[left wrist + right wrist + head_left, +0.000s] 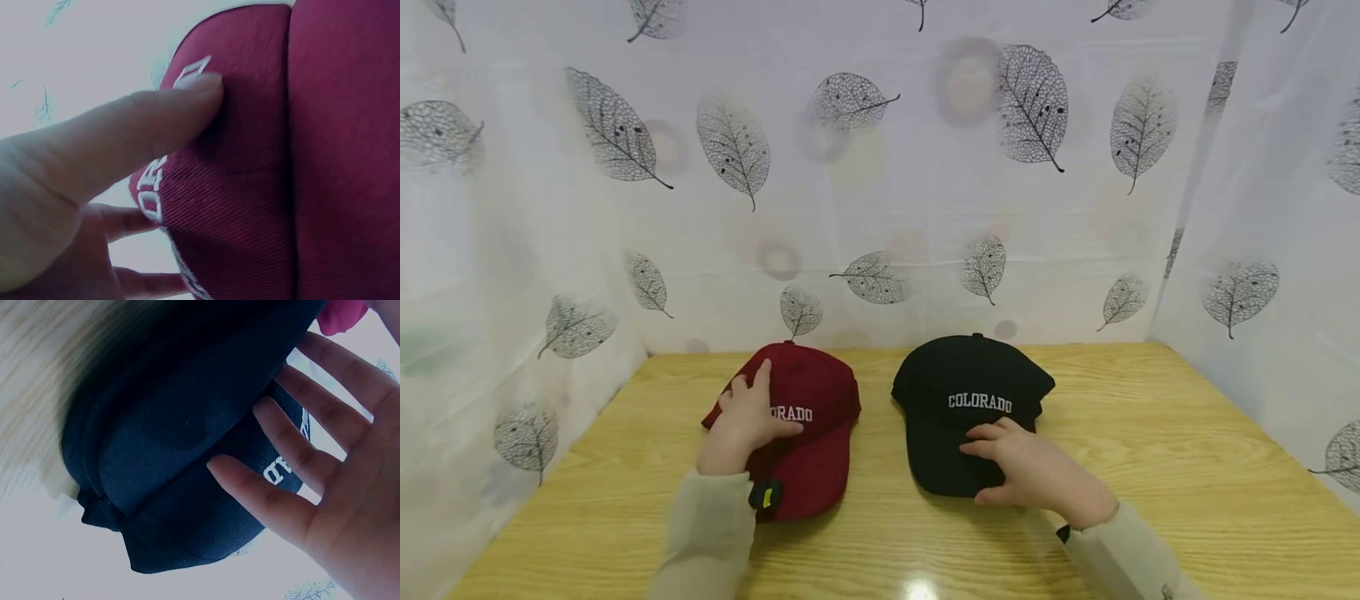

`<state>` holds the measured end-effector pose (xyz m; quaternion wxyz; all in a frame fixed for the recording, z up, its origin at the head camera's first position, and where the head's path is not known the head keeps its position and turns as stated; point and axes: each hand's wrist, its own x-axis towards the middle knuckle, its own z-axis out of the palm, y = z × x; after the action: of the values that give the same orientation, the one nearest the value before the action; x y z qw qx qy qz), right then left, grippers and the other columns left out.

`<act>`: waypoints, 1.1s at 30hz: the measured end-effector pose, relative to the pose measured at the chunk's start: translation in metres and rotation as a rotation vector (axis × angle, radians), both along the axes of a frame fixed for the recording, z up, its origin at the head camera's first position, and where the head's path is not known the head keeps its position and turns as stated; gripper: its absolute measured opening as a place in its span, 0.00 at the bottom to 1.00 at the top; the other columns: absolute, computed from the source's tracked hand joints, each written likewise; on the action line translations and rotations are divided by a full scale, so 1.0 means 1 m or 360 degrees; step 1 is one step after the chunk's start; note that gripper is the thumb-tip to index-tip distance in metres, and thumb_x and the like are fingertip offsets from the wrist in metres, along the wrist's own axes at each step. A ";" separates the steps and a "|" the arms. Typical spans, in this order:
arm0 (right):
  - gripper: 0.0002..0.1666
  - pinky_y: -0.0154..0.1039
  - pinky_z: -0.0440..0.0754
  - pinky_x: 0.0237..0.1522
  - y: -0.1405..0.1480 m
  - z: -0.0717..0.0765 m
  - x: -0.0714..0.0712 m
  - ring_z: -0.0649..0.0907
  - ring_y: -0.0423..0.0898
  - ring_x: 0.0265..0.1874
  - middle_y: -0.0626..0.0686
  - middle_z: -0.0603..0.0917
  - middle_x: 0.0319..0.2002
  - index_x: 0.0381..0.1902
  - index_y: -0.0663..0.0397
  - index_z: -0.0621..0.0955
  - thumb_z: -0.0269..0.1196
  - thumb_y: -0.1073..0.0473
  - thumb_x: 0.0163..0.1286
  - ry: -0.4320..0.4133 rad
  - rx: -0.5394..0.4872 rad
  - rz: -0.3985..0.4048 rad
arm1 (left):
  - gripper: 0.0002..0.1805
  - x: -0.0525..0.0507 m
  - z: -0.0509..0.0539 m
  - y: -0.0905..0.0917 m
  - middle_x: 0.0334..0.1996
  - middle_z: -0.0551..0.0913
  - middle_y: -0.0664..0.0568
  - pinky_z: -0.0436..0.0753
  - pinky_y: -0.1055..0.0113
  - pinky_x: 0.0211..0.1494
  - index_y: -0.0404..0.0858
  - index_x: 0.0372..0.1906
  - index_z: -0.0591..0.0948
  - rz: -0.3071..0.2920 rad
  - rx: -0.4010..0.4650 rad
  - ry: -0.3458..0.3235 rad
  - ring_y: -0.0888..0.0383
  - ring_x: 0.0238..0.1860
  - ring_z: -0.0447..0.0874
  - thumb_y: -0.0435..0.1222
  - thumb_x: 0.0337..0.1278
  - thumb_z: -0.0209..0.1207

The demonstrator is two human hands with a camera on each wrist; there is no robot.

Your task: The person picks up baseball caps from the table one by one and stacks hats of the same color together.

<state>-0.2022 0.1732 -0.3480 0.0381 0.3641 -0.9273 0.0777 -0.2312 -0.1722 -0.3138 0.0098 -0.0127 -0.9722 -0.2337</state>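
A dark red cap (820,379) with white lettering lies on the left half of the table, brim toward me. My left hand (745,425) is on its crown with the fingers spread, covering part of the letters. In the left wrist view the thumb (169,115) lies along the lettering on the cap's front. To the right sits a black cap (973,358) reading COLORADO, its brim also facing me. Over that brim is my right hand (1030,471), fingers apart and slightly bent. Whether its fingertips touch the fabric I cannot tell.
Both caps stand on a wood-grain table (1150,433), with a gap between them. A pale curtain (880,200) printed with dark leaves encloses the back and both sides. A small black device (766,497) with a yellow mark sits at the left wrist.
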 end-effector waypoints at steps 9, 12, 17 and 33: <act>0.30 0.44 0.73 0.42 0.002 0.000 -0.001 0.71 0.52 0.45 0.54 0.75 0.48 0.46 0.57 0.79 0.69 0.47 0.46 -0.0001 0.0017 -0.0036 | 0.53 -0.006 -0.006 0.010 0.57 0.50 0.24 0.63 0.36 0.47 0.31 0.66 0.46 0.0040 0.0053 0.0065 0.27 0.54 0.50 0.44 0.39 0.66; 0.29 0.45 0.73 0.42 0.005 -0.001 -0.002 0.71 0.53 0.45 0.55 0.75 0.48 0.45 0.58 0.80 0.69 0.48 0.46 0.0004 0.0015 -0.0053 | 0.52 -0.008 -0.008 0.012 0.57 0.50 0.25 0.64 0.37 0.47 0.32 0.66 0.47 0.0035 0.0074 0.0087 0.27 0.55 0.50 0.44 0.42 0.65; 0.28 0.45 0.73 0.42 0.008 -0.001 -0.003 0.71 0.54 0.44 0.57 0.75 0.48 0.44 0.59 0.80 0.69 0.51 0.46 0.0011 0.0006 -0.0061 | 0.49 -0.011 -0.009 0.012 0.57 0.50 0.25 0.63 0.37 0.48 0.32 0.66 0.48 0.0032 0.0092 0.0103 0.28 0.55 0.49 0.43 0.44 0.64; 0.25 0.49 0.68 0.50 -0.013 0.023 0.007 0.73 0.53 0.50 0.57 0.75 0.49 0.51 0.60 0.75 0.55 0.47 0.64 0.0374 -0.0307 -0.0132 | 0.40 0.016 0.015 0.041 0.62 0.52 0.33 0.59 0.46 0.58 0.30 0.64 0.57 -0.0456 0.0047 0.0540 0.39 0.63 0.45 0.46 0.51 0.59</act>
<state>-0.1956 0.1604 -0.3250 0.1842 0.3267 -0.9190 0.1217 -0.2154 -0.1309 -0.2985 0.1402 -0.1897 -0.9413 -0.2414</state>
